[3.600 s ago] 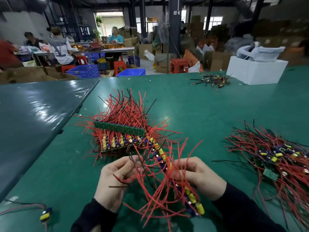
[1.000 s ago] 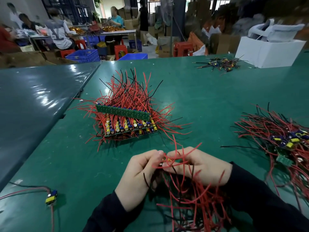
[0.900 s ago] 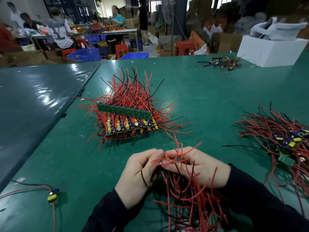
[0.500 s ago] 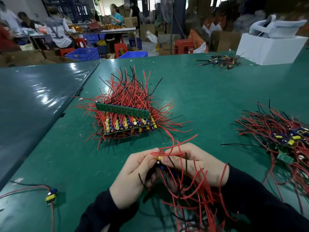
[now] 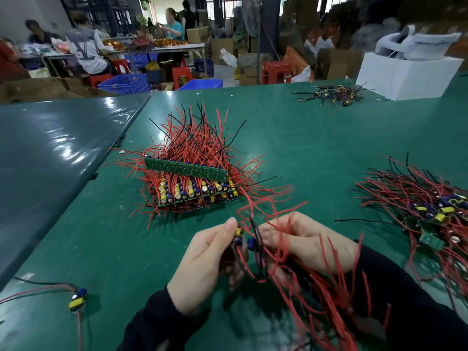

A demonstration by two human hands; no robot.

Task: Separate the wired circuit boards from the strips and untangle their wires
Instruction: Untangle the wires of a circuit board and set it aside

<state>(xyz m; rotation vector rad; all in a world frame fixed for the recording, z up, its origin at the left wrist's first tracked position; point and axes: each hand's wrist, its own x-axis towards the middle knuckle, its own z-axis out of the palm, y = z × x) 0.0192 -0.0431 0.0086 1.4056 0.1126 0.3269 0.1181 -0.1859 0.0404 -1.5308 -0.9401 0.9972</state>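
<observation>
My left hand (image 5: 202, 264) pinches a small wired circuit board (image 5: 238, 236) with blue and yellow parts between thumb and fingers. My right hand (image 5: 309, 247) grips the strip of boards (image 5: 253, 244) right beside it, and a mass of red and black wires (image 5: 326, 295) hangs from that strip over my right wrist. Most of the strip is hidden by my hand and the wires. A stack of uncut green board strips (image 5: 187, 181) with red wires lies on the table ahead of my hands.
A heap of wired boards (image 5: 430, 209) lies at the right. One single wired board (image 5: 77, 300) lies at the near left. A small pile of wire bits (image 5: 331, 95) and a white box (image 5: 407, 72) stand at the far right of the green table (image 5: 304, 148). People work at tables behind.
My hands have drawn slightly apart: the left hand's end board now shows a gap from the strip in the right hand. The hanging wires swing and blur.
</observation>
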